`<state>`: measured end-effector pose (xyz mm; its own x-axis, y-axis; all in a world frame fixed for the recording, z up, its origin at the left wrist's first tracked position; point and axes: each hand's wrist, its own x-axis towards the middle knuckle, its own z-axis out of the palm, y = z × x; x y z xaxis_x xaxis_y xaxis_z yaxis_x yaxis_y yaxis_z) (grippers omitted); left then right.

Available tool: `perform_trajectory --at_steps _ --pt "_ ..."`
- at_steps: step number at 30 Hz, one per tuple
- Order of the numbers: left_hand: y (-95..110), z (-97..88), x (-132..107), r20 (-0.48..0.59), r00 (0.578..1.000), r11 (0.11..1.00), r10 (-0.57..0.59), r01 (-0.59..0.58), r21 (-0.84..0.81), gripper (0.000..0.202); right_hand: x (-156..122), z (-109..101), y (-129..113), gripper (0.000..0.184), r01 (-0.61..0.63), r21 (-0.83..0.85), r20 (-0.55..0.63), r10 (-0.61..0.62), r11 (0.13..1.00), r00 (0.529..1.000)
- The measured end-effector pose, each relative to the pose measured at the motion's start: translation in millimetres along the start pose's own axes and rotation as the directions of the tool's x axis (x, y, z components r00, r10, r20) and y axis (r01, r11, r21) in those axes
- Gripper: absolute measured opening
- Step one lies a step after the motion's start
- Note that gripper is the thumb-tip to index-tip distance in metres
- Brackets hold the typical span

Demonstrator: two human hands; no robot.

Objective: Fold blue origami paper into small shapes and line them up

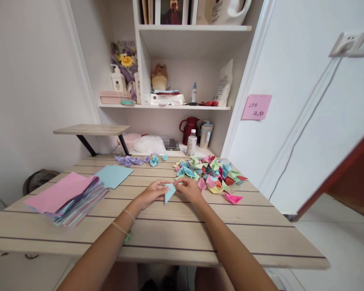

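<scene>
A small piece of light blue folded paper, roughly triangular with a point facing down, is held between both hands over the middle of the table. My left hand pinches its left side, and my right hand grips its upper right corner with fingertips close together. Just beyond the right hand lies a heap of folded paper boats in many colours. Purple folded paper pieces and a blue one sit along the far edge.
On the left are a stack of coloured paper and light blue sheets. A small raised stand rises at the back left. A bottle and a red jug stand on the shelf behind the slatted table.
</scene>
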<state>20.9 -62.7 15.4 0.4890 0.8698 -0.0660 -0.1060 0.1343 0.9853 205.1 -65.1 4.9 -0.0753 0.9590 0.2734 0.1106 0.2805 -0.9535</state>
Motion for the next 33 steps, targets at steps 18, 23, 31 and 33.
perform_trajectory --at_steps 18,23,31,33 --pt "-2.5 -6.8 6.7 -0.157 0.987 0.985 0.019 -0.046 -0.168 0.023 -3.8 9.5 -11.5 0.032 -0.041 0.329 0.025 0.035 0.943 0.999" --pt "-1.9 -6.3 6.6 -0.161 0.987 0.985 0.018 -0.045 -0.167 0.022 -4.0 10.0 -9.5 0.027 -0.018 0.296 0.017 0.013 0.955 1.000" --pt "0.0 -6.6 6.0 -0.182 0.983 0.983 0.024 -0.056 -0.176 0.020 -3.0 9.7 -7.5 0.023 -0.012 0.239 0.001 0.012 0.971 1.000" --pt "-0.2 -6.2 5.4 -0.169 0.985 0.984 0.026 -0.055 -0.167 0.020 -2.5 8.1 -5.4 0.021 0.018 0.174 -0.052 -0.009 0.985 0.999"
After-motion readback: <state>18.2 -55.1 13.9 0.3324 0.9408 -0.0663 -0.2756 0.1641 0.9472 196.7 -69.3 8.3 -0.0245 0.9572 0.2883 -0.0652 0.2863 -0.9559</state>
